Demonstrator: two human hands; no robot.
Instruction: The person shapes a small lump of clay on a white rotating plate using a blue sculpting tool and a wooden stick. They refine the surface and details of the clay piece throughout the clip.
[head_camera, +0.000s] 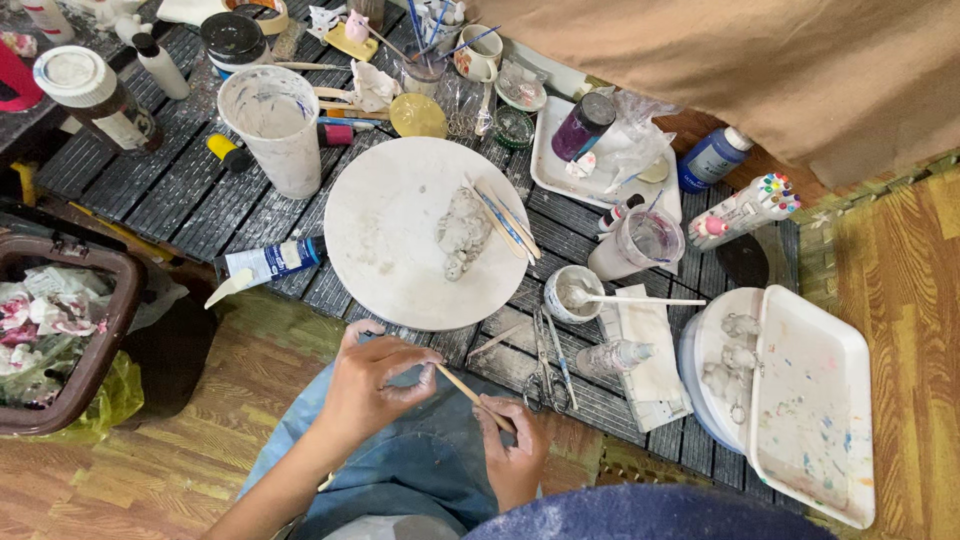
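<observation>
Below the round board's (400, 240) near edge, both hands (370, 385) on a wooden stick (470, 395).

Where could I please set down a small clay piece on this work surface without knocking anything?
The left half of the round white board, beside the clay lump, is bare. The white tray at right has open room. The far edge, around the brush cup and big plastic cup, is crowded.

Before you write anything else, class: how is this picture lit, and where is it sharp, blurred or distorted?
Head view: light is soft and even, shadows faint; the round white board and the hands' thin wooden stick are sharp; the beige cloth at the top and blue mass at the bottom edge are soft, too near the lens; the slatted table bends at the edges.
</observation>
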